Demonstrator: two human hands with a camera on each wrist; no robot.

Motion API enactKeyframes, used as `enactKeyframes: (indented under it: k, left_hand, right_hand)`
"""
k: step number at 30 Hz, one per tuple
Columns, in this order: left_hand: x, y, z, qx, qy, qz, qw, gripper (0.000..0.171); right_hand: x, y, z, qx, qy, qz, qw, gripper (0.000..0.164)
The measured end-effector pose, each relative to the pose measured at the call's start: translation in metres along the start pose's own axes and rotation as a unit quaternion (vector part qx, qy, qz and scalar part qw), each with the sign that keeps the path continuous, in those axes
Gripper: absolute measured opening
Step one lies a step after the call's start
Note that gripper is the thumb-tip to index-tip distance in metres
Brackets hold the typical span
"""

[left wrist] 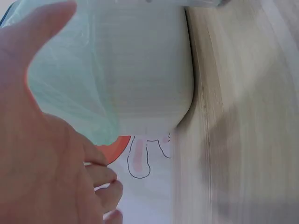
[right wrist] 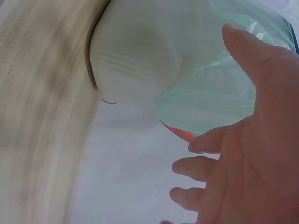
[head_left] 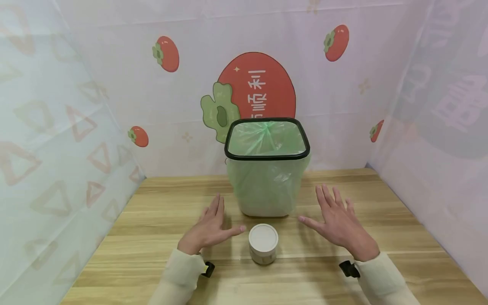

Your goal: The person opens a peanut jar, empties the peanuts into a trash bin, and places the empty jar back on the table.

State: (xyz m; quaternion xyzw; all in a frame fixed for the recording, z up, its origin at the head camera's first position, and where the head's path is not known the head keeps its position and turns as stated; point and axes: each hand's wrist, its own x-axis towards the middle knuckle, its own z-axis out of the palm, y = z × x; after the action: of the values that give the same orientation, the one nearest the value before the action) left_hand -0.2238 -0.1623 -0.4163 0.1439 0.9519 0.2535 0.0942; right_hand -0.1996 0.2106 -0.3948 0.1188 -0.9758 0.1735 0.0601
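A white bin with a black rim and a green plastic bag folded over it stands upright near the back of the wooden table. In front of it sits a small round white container with its flat top up. My left hand is spread to the left of the container, thumb pointing toward it but apart. To the right, my right hand is likewise spread with straight fingers, thumb toward the bin. Both hands hold nothing. Each wrist view shows the palm beside the bin's lower wall.
The wooden table meets a white cloth backdrop printed with red fruit behind the bin. Patterned cloth walls rise on the left and right. Small black devices sit at both wrists.
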Motion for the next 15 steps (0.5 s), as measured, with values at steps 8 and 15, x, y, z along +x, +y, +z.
enactKeyframes:
  k: [8, 15]
  left_hand:
    - [-0.01, 0.0, 0.001, -0.046, -0.053, 0.041, 0.9967, 0.127]
    - [-0.016, -0.003, 0.006, -0.054, -0.063, 0.073, 0.9939, 0.126]
  right_hand:
    - [-0.005, -0.004, -0.002, 0.005, -0.012, -0.037, 0.999, 0.106]
    - [-0.011, -0.004, -0.002, 0.023, -0.014, -0.038, 0.999, 0.106]
